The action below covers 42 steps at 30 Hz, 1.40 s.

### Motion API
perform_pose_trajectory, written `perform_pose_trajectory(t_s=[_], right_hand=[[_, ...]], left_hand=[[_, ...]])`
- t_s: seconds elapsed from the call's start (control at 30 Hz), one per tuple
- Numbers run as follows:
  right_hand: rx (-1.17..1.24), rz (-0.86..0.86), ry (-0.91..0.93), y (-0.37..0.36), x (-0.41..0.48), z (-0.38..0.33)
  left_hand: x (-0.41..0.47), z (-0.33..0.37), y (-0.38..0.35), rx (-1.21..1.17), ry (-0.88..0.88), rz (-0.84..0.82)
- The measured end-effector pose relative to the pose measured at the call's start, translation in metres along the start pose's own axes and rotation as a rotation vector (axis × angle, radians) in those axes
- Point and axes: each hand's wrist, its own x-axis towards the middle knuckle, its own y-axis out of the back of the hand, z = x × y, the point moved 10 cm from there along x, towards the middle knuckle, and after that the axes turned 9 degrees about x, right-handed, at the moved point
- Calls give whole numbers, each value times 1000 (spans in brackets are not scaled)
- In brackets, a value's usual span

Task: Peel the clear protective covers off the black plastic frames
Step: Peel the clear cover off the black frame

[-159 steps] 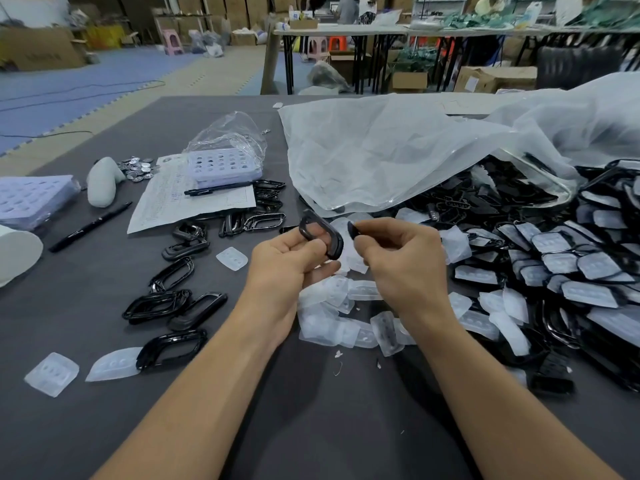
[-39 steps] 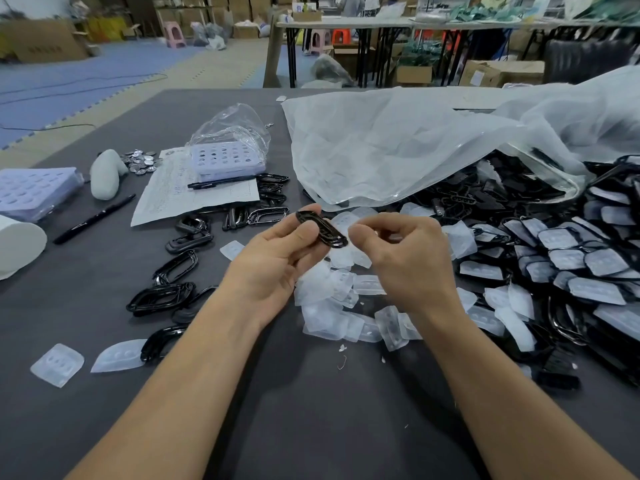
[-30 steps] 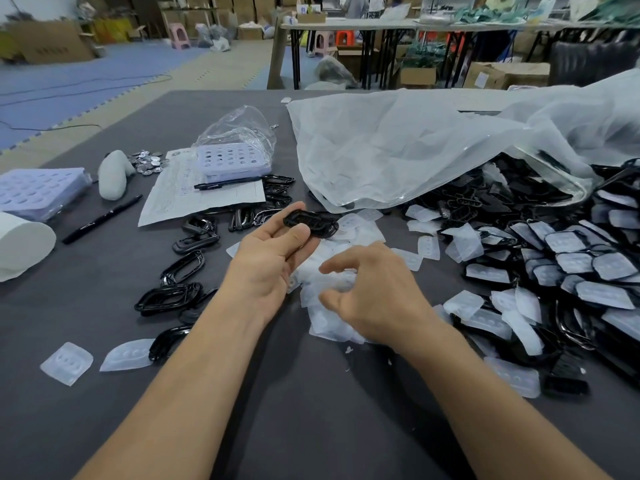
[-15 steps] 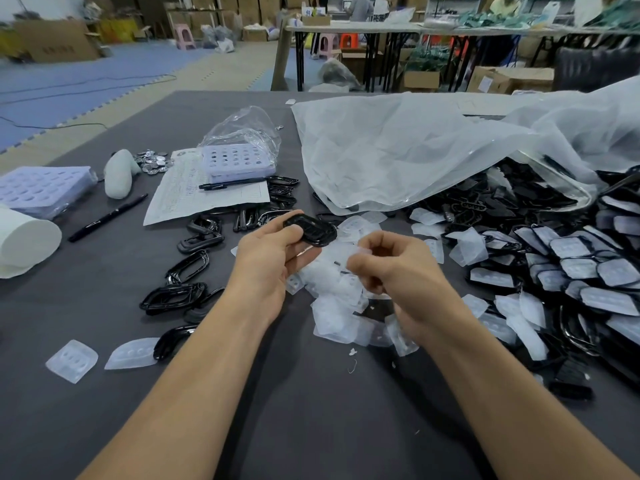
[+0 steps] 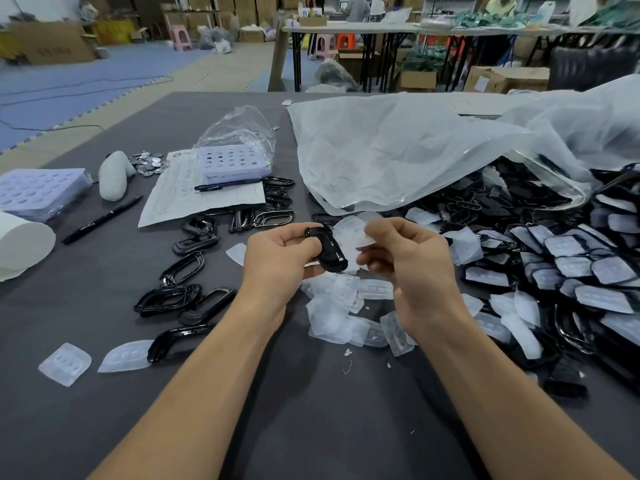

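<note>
One wide dark grey bench (image 5: 86,393) takes up most of what I can see. Across its far right side lies a big crumpled translucent white plastic bag (image 5: 398,150), and out of its mouth spills a heap of black plastic frames with clear covers on them (image 5: 571,258), filling the right edge. Near the middle, just beyond the wrists, sits a pile of peeled clear covers (image 5: 346,306). To the left of that, a scatter of bare glossy black frames (image 5: 180,296) lies on the bench, with a printed paper sheet (image 5: 194,199) farther back.

Both hands are raised together over the pile of covers. The left hand (image 5: 277,261) is curled round the left end of a black oval plastic frame (image 5: 330,249), thumb on top and fingers beneath, the frame tilted with its free end toward the other hand. The right hand (image 5: 415,271) has its fingers bent in, thumb and forefinger pinching a clear protective cover (image 5: 362,237) just beside the frame. Whether that cover is fully off the frame I cannot tell.
</note>
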Motion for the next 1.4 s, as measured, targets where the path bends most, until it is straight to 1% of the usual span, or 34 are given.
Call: perform_pose_trajectory(t_s=[0.17,0.3,0.43,0.6,0.7,0.77,0.97,1.03,1.13,1.2,1.27,1.33,1.4], right_hand=[[26,-8,-30,0,0,5],[95,25,-55,0,0,9],[81,32,-71,0,-1,12],[-112,33,81,2,0,1],[-241,5,178,-3,-2,-6],[-282,-3,212,-4,-3,-8],[-522,51,355,-5,-10,-21],[-527,83,370,-2,-11,-24],[-456,151,375,6,-11,-27],[-419,163,403,8,-13,-30],[-433,144,451,4,-17,-35],[-488,83,505,-7,-21,-38],[-486,18,488,-15,-23,-33]], left_hand=[[-4,3,-9,51,-49,-31],[-9,6,-17,62,-73,-64],[-12,8,-21,65,-96,-62],[-13,9,-21,70,-104,-47],[-13,8,-21,17,-79,-50],[-13,7,-20,-22,-63,-49],[-12,7,-21,-66,-48,-51],[-12,7,-21,-67,-43,-55],[-13,6,-20,-64,-35,-49],[-14,5,-20,-63,-29,-45],[-14,5,-20,-65,-21,-41],[-14,5,-21,-71,-16,-42],[-13,5,-21,-55,-24,-57]])
